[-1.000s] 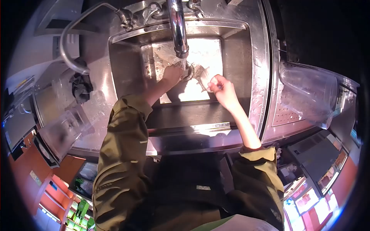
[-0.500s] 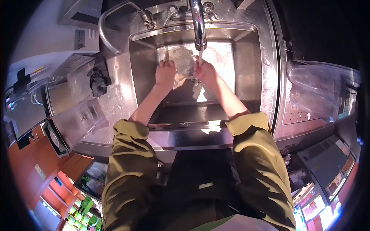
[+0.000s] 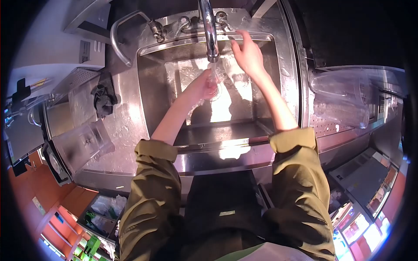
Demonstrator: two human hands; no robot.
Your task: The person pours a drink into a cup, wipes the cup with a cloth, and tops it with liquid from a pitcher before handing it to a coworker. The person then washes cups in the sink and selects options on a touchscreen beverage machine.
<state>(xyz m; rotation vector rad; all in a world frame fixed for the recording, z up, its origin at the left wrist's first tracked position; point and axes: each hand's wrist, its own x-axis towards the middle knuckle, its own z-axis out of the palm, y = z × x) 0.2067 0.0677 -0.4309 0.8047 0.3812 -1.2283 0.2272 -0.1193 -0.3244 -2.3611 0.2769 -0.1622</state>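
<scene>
My left hand is in the stainless steel sink, right under the running water from the chrome faucet. Water and glare blur its fingers, so I cannot tell if it holds anything. Over the sink's back right part is my right hand, with thumb and fingers apart and nothing in them. Its fingertips reach toward the right faucet handle, a little short of it. Wet, bright light patches cover the sink floor around a round drain.
Left of the sink, a dark crumpled cloth and a clear pitcher lie on the wet metal counter. A curved metal spout rises at the back left. Clear plastic containers lie on a perforated rack at right.
My right hand has left the water and moved up toward the right faucet handle, its fingers opening. My left hand has moved right, into the stream. The view has shifted slightly.
</scene>
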